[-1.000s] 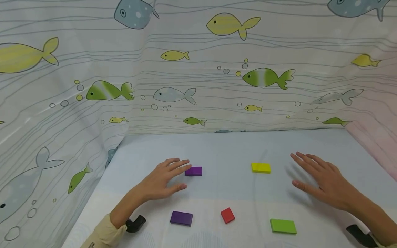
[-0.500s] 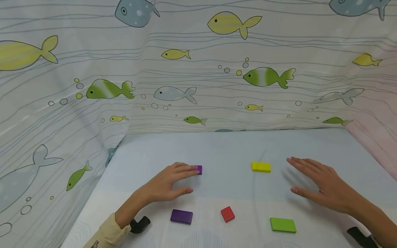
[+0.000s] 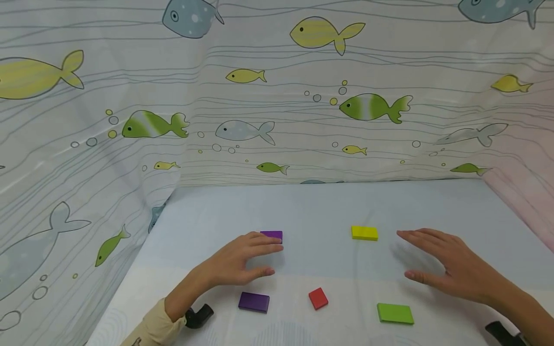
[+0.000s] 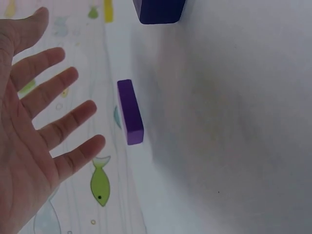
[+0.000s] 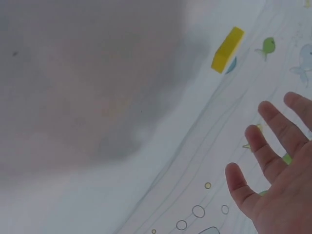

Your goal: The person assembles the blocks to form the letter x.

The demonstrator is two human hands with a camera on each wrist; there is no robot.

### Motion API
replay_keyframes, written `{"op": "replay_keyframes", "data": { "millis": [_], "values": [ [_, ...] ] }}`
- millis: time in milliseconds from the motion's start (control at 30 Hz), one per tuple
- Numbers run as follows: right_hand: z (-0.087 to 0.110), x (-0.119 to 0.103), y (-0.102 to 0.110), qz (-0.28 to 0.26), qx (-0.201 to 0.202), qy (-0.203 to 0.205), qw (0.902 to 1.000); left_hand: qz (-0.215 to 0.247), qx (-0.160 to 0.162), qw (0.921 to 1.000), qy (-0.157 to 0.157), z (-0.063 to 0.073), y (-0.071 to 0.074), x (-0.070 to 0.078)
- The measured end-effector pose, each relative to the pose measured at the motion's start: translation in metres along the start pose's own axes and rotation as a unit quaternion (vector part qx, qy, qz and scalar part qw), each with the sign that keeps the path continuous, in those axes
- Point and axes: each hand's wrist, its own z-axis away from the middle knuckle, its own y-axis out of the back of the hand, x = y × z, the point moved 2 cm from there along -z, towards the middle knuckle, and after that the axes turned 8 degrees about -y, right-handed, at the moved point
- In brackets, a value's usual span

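My left hand [image 3: 240,259] hovers over the left of the table with fingers extended and spread, holding nothing. Its fingers overlap part of a bright purple block [image 3: 272,234] in the head view; the left wrist view shows that purple block [image 4: 130,112] apart from the fingers. Nearer the front lies a dark purple block [image 3: 254,302]. On the right, my right hand [image 3: 454,266] is held above the table, fingers stretched and thumb apart, with nothing in it. A yellow block [image 3: 364,233] lies to the left of its fingertips, and a green block [image 3: 395,314] lies in front.
A small red block [image 3: 318,298] sits turned at an angle between the dark purple and green ones. All lie flat on the pale table cover [image 3: 320,206]. A fish-patterned curtain [image 3: 268,101] rises behind and along the left side.
My left hand has shifted right and nearer the front, its fingers now crossing the bright purple block in view. The right hand has lowered slightly and drifted left. The blocks have stayed put.
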Motion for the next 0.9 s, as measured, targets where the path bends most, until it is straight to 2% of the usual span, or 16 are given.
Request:
{"op": "replay_keyframes", "data": {
  "millis": [467, 600, 900],
  "values": [
    [0.003, -0.009, -0.002, 0.005, 0.004, 0.017, 0.9998, 0.002, -0.001, 0.9998, -0.018, -0.008, 0.0, 0.007],
    [0.004, -0.011, -0.003, 0.011, -0.001, 0.022, 0.9997, 0.013, -0.01, 0.9997, -0.017, -0.012, -0.001, 0.011],
    [0.008, -0.019, -0.002, 0.017, 0.0, 0.047, 0.9987, 0.011, -0.013, 0.9993, -0.033, -0.015, -0.004, 0.018]
  ]
}}
